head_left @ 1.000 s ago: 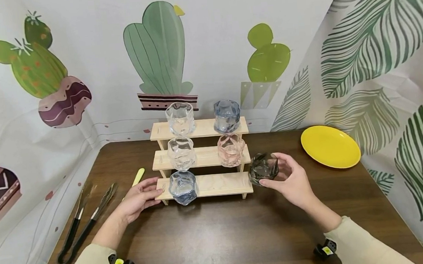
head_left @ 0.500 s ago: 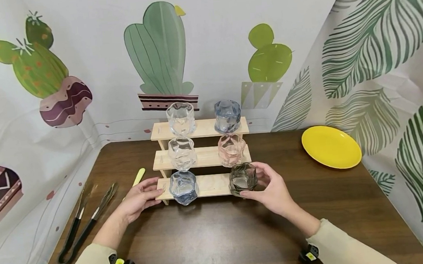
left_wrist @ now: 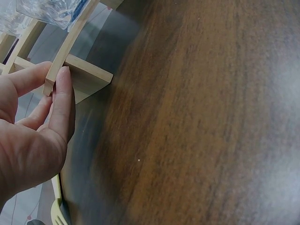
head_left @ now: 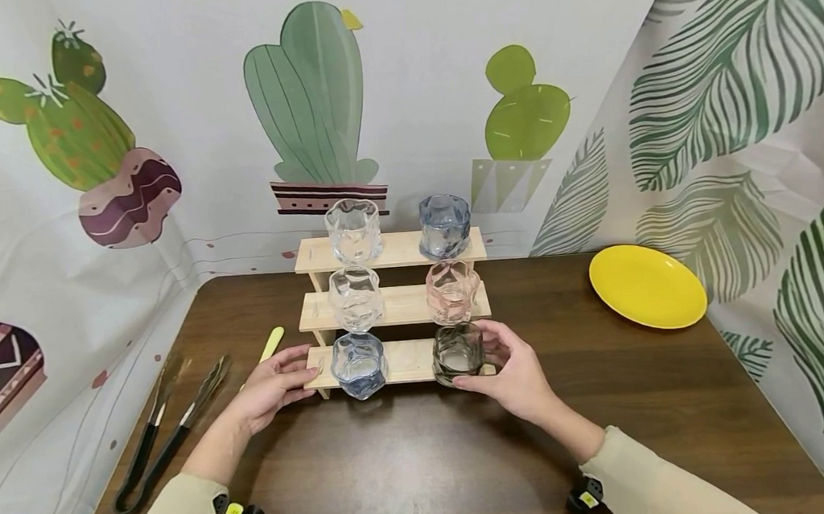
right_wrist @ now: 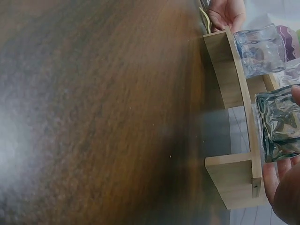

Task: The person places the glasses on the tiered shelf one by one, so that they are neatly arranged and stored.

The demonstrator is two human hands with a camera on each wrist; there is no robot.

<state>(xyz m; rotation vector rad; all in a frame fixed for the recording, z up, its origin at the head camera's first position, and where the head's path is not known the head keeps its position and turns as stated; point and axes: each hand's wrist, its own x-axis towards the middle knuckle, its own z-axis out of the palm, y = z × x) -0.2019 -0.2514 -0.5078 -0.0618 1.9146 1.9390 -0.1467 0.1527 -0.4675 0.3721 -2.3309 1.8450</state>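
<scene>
A three-step wooden rack (head_left: 409, 358) stands on the table. My left hand (head_left: 274, 389) pinches the left end of its lowest shelf between thumb and fingers, as the left wrist view shows. At the right end of that shelf, my right hand (head_left: 514, 374) grips a dark grey glass (head_left: 458, 354), which is upright at the shelf surface. A pale blue glass (head_left: 358, 366) sits on the same shelf's left part. On the middle shelf are a clear glass (head_left: 356, 299) and a pink glass (head_left: 452, 292). The top shelf bears another clear glass (head_left: 354, 231) and a blue glass (head_left: 444, 226).
Black-handled tongs (head_left: 153, 455) lie at the table's left side. A pale green utensil (head_left: 272, 343), forked in the left wrist view, lies partly behind my left hand. At the back right is a yellow plate (head_left: 648, 287). A printed cloth (head_left: 413, 87) hangs behind the table.
My right hand has carried the dark grey glass leftward, from beside the rack to over the right end of the lowest shelf. The left hand has kept its hold on the rack.
</scene>
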